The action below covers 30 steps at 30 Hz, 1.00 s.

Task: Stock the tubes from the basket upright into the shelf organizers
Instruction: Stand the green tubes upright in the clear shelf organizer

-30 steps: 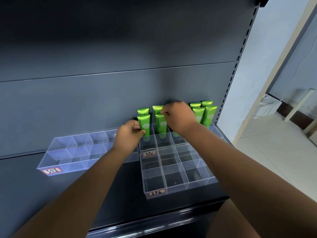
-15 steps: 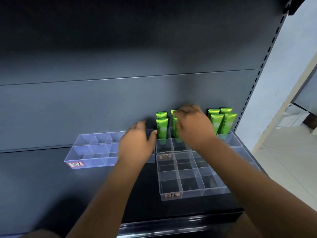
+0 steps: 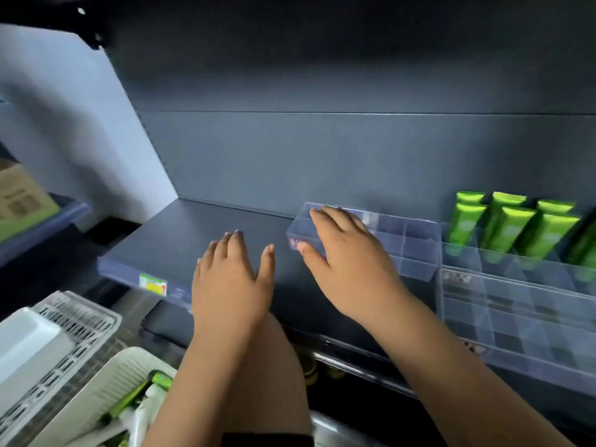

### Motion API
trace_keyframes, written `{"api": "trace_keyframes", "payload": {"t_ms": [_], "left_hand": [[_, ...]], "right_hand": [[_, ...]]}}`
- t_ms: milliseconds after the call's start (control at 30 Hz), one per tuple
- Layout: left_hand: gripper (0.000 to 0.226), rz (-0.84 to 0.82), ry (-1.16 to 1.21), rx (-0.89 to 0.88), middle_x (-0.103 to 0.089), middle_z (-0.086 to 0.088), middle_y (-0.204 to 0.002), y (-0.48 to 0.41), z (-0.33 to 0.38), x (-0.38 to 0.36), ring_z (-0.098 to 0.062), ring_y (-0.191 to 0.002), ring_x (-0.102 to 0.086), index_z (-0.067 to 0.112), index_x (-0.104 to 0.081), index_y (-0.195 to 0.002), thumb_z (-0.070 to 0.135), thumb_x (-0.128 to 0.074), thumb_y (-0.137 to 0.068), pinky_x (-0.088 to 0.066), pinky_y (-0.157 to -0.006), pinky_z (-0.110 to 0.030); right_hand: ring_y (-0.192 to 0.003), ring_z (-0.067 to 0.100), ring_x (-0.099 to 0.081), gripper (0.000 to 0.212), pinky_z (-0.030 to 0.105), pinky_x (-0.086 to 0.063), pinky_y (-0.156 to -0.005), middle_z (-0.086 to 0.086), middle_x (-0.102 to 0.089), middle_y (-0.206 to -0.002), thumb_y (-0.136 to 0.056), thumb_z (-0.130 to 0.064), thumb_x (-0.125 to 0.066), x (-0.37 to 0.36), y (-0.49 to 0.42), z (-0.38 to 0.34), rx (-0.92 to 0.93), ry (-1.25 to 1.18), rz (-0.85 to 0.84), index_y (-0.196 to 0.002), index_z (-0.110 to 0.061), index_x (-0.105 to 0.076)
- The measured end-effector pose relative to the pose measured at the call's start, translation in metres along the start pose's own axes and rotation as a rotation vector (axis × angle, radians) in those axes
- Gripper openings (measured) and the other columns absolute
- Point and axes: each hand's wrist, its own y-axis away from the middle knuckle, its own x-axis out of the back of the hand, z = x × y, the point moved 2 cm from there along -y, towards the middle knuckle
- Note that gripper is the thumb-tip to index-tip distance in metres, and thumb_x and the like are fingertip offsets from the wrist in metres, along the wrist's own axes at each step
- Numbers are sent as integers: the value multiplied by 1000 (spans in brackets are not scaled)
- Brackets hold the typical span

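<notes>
Several green tubes (image 3: 506,227) stand upright in the back cells of a clear organizer (image 3: 522,304) at the right of the dark shelf. A second clear organizer (image 3: 416,250) lies to its left with nothing in its cells. My right hand (image 3: 348,256) hovers over that organizer's left end, fingers spread, holding nothing. My left hand (image 3: 232,279) is open above the bare shelf, also with nothing in it. At the bottom left a white basket (image 3: 96,388) holds more green tubes (image 3: 138,395), lying down.
The dark shelf (image 3: 193,240) has a price tag (image 3: 153,284) on its front edge. A slotted white basket (image 3: 64,321) sits at the left. A cardboard box (image 3: 19,195) rests on a blue shelf at the far left. My knee shows below my hands.
Both hands have let go of the tubes in the organizer and drawn back leftward. My view has swung left and down, bringing the basket into sight.
</notes>
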Motion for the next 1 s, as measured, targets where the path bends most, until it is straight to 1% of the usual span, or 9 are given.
{"api": "trace_keyframes", "payload": {"t_ms": [100, 300, 467, 567, 667, 733, 867, 933, 1000], "left_hand": [[79, 54, -113, 51, -54, -15, -147, 18, -70, 31, -38, -142, -42, 6, -50, -144, 64, -30, -95, -35, -115, -53], [77, 52, -267, 262, -51, -10, -151, 91, -193, 76, -33, -144, -40, 10, -48, -145, 65, -27, -95, -34, -117, -51], [73, -18, -316, 460, -45, -7, -156, 150, -274, 82, -30, -149, -34, 14, -43, -149, 64, -30, -97, -28, -122, -49], [65, -82, -279, 590, -51, -8, -150, 178, -315, 62, -31, -145, -38, 15, -48, -143, 61, -37, -98, -31, -120, -50], [55, -184, -217, 705, -57, -6, -143, 203, -350, 29, -32, -139, -42, 17, -54, -133, 57, -42, -97, -36, -115, -51], [53, -248, -182, 758, -56, -5, -144, 215, -368, 6, -31, -141, -42, 18, -53, -134, 56, -43, -98, -38, -114, -49], [48, -341, -70, 832, -61, -6, -134, 223, -394, -35, -32, -128, -51, 16, -54, -129, 53, -44, -99, -45, -100, -45], [51, -391, 7, 896, -61, -7, -133, 221, -409, -53, -32, -124, -53, 17, -53, -133, 53, -43, -98, -46, -98, -44], [54, -394, 111, 1016, -66, -6, -122, 218, -430, -69, -30, -111, -60, 19, -54, -134, 55, -40, -96, -51, -93, -45]], "right_hand": [[-147, 22, -31, 60, 36, -28, -119, 2, -37, -159, -104, -49, -40, -29, -3, -68, 117, -69, -37, -153, -15, -37], [-139, 30, -41, 53, 43, -39, -114, 8, -50, -147, -99, -44, -49, -106, 22, -206, 368, -227, -136, -141, -12, -50], [-129, 26, -48, 44, 44, -45, -105, 4, -55, -138, -100, -41, -45, -180, 55, -280, 472, -316, -359, -137, -17, -53], [-129, 20, -49, 41, 37, -45, -104, -1, -57, -139, -101, -37, -48, -232, 76, -283, 400, -452, -533, -139, -22, -54], [-120, 24, -55, 35, 38, -46, -93, 1, -59, -132, -103, -38, -45, -279, 84, -277, 371, -311, -695, -132, -22, -56], [-112, 27, -58, 33, 39, -48, -86, 4, -62, -124, -103, -41, -43, -302, 81, -277, 349, -239, -752, -123, -20, -58], [-105, 30, -60, 33, 35, -39, -74, 6, -65, -117, -103, -39, -45, -347, 72, -271, 148, -175, -827, -121, -16, -60], [-101, 28, -60, 30, 33, -40, -74, 5, -65, -114, -103, -34, -45, -370, 68, -269, 41, -225, -885, -123, -16, -59], [-90, 23, -59, 25, 31, -41, -68, -1, -63, -101, -102, -33, -45, -394, 64, -266, -76, -310, -921, -117, -23, -62]]}}
